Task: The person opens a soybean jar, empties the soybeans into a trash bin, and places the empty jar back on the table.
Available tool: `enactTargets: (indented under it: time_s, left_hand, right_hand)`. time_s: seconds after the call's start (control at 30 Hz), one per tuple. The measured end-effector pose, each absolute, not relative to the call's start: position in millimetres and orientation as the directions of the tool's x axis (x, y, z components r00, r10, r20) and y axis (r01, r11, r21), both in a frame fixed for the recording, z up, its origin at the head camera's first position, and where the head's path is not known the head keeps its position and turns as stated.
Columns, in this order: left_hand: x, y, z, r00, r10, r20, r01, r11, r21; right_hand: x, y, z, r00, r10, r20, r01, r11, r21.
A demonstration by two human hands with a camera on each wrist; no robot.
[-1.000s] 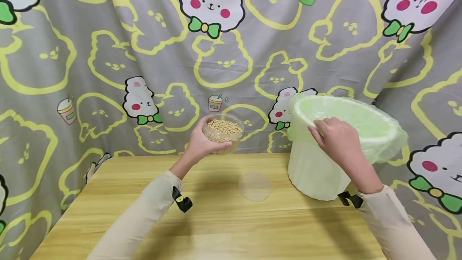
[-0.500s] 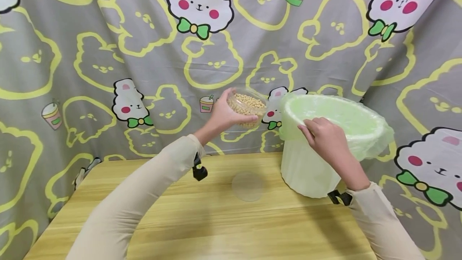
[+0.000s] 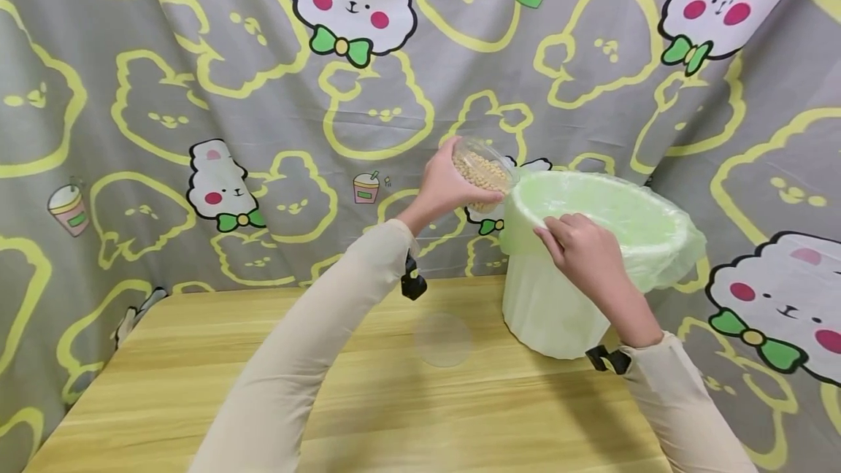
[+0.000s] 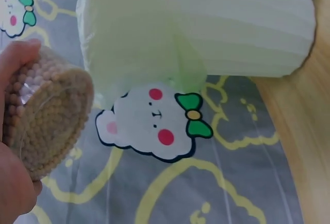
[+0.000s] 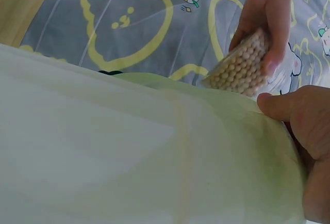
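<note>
Two hands are working right of centre in the head view, and I am recording both as occupied. The left hand (image 3: 449,179) is wrapping thumb and fingers round a clear container (image 3: 482,166), spread only to its width; the container is hanging tilted, its mouth leaning rightward, near the rim of the pale bin (image 3: 545,305); whether it is touching, I am unable to tell. Pale beans (image 3: 485,174) are filling much of it, none visibly falling. The right hand (image 3: 588,248) is pinching the rim through the green liner (image 3: 520,225), thumb outside, nearly closed. In my judgement, doing this step well is depending on the container's lip standing over the opening before more tilt, on a slow pour, and on that pinch pinning the liner against slipping inward. The bin's floor is lying out of sight, so I am not certifying its contents. At lower centre, a clear disc (image 3: 443,339) is lying flat on the table (image 3: 164,356).
</note>
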State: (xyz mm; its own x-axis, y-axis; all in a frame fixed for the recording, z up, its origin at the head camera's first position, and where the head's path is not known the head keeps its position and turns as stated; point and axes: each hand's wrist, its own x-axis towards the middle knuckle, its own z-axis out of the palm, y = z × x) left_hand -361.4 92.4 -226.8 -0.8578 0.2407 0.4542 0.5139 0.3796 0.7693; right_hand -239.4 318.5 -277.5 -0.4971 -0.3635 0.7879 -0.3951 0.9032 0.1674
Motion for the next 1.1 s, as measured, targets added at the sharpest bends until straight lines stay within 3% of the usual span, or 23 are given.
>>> enactTargets:
  time_s: [0.47, 1.1]
  left_hand:
    - [-370.7, 109.5, -219.8, -0.813, 0.324, 0.483, 0.58, 0.518, 0.629]
    - [-364.1, 117.7, -212.9, -0.764, 0.352, 0.54, 0.633, 0.573, 0.521]
  right_hand:
    - [-240.5, 317.7, -278.2, -0.503, -0.371, 0.78, -0.393, 0.903, 0.176]
    - [-240.0, 319.5, -277.3, -0.511, -0.374, 0.774, -0.399, 0.901, 0.171]
